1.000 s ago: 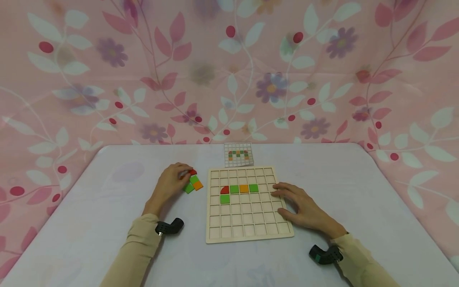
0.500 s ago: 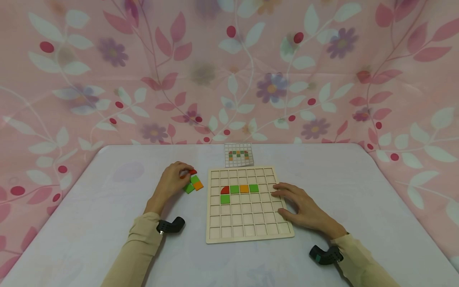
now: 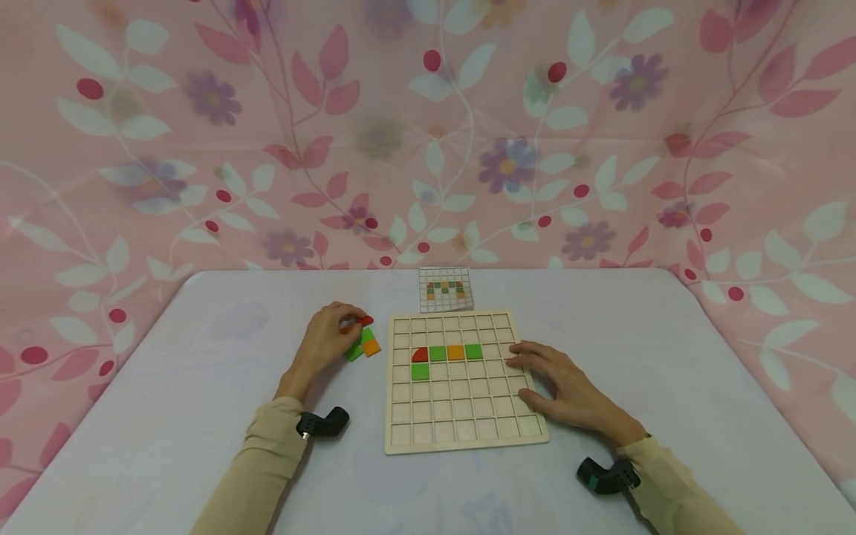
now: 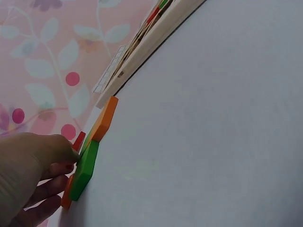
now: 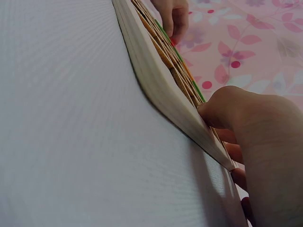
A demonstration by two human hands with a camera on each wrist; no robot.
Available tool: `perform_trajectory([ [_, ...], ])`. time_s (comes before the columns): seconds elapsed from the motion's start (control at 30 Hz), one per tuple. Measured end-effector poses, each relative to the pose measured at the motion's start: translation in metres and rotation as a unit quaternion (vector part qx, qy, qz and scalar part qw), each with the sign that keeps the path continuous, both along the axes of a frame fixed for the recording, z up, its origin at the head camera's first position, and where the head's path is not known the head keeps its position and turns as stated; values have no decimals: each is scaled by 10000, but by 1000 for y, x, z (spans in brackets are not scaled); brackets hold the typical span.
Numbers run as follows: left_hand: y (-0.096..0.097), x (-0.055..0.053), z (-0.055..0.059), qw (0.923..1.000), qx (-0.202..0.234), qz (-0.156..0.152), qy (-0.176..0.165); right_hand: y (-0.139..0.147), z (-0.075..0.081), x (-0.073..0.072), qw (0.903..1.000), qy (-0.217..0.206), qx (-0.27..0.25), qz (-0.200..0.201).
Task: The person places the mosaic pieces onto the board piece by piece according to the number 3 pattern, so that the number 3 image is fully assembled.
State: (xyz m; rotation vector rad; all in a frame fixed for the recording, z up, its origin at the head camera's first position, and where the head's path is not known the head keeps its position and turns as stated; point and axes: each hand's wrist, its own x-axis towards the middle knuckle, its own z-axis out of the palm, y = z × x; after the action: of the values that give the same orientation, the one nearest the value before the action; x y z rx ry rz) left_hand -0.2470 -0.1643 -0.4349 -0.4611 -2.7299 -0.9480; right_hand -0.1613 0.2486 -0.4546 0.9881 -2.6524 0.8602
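Note:
In the head view my left hand (image 3: pixel 325 336), left of the board, pinches a red tile (image 3: pixel 365 321) between thumb and fingertips. Just under it lie a green tile (image 4: pixel 85 171) and an orange tile (image 3: pixel 371 347); the fingers partly cover this small pile. My right hand (image 3: pixel 568 385) rests on the right edge of the wooden grid board (image 3: pixel 468 448), fingers relaxed and thumb on top. On the board sit a red quarter-round tile (image 3: pixel 420 355), several green tiles (image 3: pixel 438 354) and an orange tile (image 3: pixel 455 353).
Behind the board lies a small pattern card (image 3: pixel 444 303) with a printed grid and coloured shapes. A white cloth covers the table (image 3: pixel 200 386). A pink floral curtain (image 3: pixel 401 134) hangs at the table's far edge.
My left hand has shifted slightly right, and the red tile at its fingertips has moved with it. The right hand and the board stay where they were.

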Motion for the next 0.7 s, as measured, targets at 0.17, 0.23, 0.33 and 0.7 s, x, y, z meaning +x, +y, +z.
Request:
perform_trajectory([
  [0.17,8,1,2,9997,187,-35,172,0,0,-1,10000,11,13,1],
  [0.23,13,2,3,9995,240,-90,195,0,0,0,10000,48,22,2],
  [0.33,22,4,4,9993,258,-224,150,0,0,0,10000,93,0,-3],
  [0.7,64,10,17,9961,277,-720,419,-1,2,1,10000,-5,36,17],
])
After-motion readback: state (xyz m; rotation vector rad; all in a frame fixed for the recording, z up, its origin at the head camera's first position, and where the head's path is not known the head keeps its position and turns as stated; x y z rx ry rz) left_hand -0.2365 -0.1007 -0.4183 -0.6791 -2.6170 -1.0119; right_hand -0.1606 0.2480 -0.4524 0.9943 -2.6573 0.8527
